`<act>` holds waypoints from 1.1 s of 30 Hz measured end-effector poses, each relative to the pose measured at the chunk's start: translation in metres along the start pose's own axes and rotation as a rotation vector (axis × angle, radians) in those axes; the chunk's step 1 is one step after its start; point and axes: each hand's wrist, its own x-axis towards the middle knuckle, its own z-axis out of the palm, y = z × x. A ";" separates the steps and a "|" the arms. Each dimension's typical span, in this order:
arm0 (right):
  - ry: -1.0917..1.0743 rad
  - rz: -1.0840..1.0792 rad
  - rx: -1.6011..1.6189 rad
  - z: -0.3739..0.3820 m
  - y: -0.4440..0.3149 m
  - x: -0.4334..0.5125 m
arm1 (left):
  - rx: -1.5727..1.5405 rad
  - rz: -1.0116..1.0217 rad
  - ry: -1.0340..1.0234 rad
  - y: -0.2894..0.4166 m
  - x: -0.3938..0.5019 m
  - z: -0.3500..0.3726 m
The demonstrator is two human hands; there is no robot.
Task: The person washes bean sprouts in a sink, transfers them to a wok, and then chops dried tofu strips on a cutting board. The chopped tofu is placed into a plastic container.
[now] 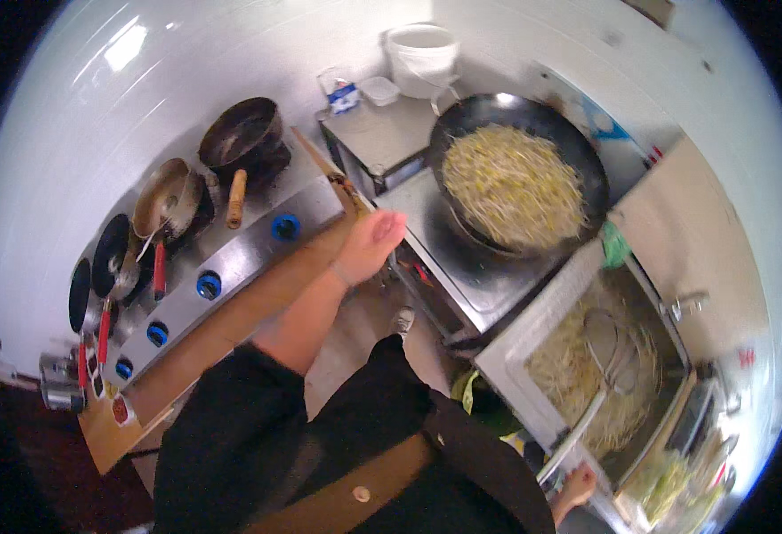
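My left hand (pixel 372 245) is held out over the gap between the burner counter and the large wok's stove. I see nothing in it, but blur hides how its fingers lie. A wide dark wok (pixel 528 110) heaped with bean sprouts (pixel 512 183) sits ahead on a steel stove. At the lower right, my right hand (pixel 576 486) is by the front rim of a sink (pixel 508 354), its fingers curled. Close beside it runs the long handle (pixel 581 424) of a wire skimmer (pixel 611 350). The skimmer's head rests over more sprouts (pixel 558 360) in the sink.
On the left, a steel counter has blue knobs (pixel 209 285) and several pans, including a deep pan (pixel 241 133) with a wooden handle (pixel 236 199). Behind stand a white bucket (pixel 423 57) and a clear container (pixel 379 91). A faucet (pixel 688 304) is mounted beyond the sink.
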 end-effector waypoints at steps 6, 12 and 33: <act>-0.357 -0.268 0.302 -0.024 -0.166 0.041 | 0.466 0.187 0.319 0.033 0.243 -0.087; -0.337 -0.483 -1.164 0.102 -0.150 0.064 | 0.464 -0.225 0.672 -0.047 0.416 -0.227; -0.189 -0.504 -0.160 0.248 -0.265 0.040 | 0.712 0.178 0.918 -0.115 0.500 -0.269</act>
